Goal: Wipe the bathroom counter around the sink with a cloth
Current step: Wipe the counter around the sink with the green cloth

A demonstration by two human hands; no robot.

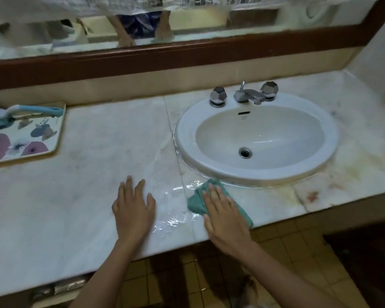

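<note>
The cloth (197,200), a teal, soft-napped rag folded into a thick pad, is pressed flat on the counter (111,138) under the right hand (226,215). That hand's fingers (213,194) are laid straight and close together, not curled round the fabric. One corner of the pad shows just past the fingertips, very near the rim of the sink (187,138). The left hand (132,210) is rested palm-down on bare stone, fingers spread and relaxed, with nothing held. Between the two hands, on the thumb side of the right one, a thin film of water (173,218) glints across a seam in the slabs. The step in hand is judged to be the strip in front of the basin. Pressure is best spread through the whole palm so the pad is not rucked up, and the water is best gathered in overlapping strokes rather than pushed off the near edge. The curved joint ahead of the fingertips, where a dull line rings the basin, is likely to need a folded edge run along it. The stone is pale, veined and polished like marble, so the water is judged to slide rather than soak. The basin is a glazed white oval with a rounded, raised rim. Yellow-brown stains (365,161) far out on the little-finger side probably call for firmer rubbing. A chrome tap (248,95) with faceted knobs stands well beyond the fingertips, and a floral tray (38,130) lies well apart from the left fingers.
</note>
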